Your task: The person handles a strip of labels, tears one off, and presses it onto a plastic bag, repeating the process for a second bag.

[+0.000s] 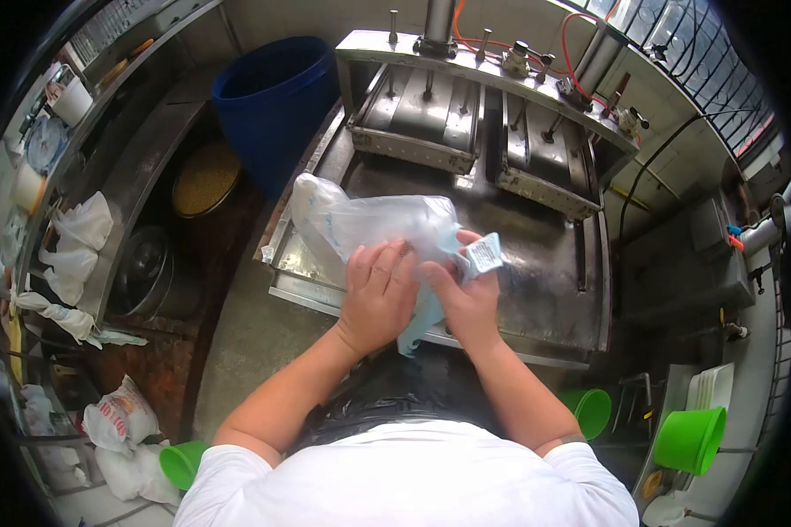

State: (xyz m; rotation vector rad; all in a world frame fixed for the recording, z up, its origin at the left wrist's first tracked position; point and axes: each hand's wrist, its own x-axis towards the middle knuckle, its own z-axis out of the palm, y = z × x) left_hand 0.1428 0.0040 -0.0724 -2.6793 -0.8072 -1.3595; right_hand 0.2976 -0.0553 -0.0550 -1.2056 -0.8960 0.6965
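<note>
A translucent whitish plastic bag [387, 220] stretches over the near side of the steel press table, bunched up at its left end. My left hand [380, 294] is closed on the bag's near side, fingers bent over the film and the thumb hidden. Just right of it, my right hand [468, 294] grips gathered plastic between thumb and fingers. A small pale-blue printed piece [484, 253] sticks out above that hand's fingers. Below the hands hangs a light-blue flap of plastic [422, 321].
Two perforated metal trays [413, 149] stand under the press frame [492, 70] on the steel table [536, 299]. A blue barrel [272, 105] is at the back left, near a pan of yellowish grains [206, 178]. Green buckets [690, 441] and white sacks [121, 417] lie around the sides.
</note>
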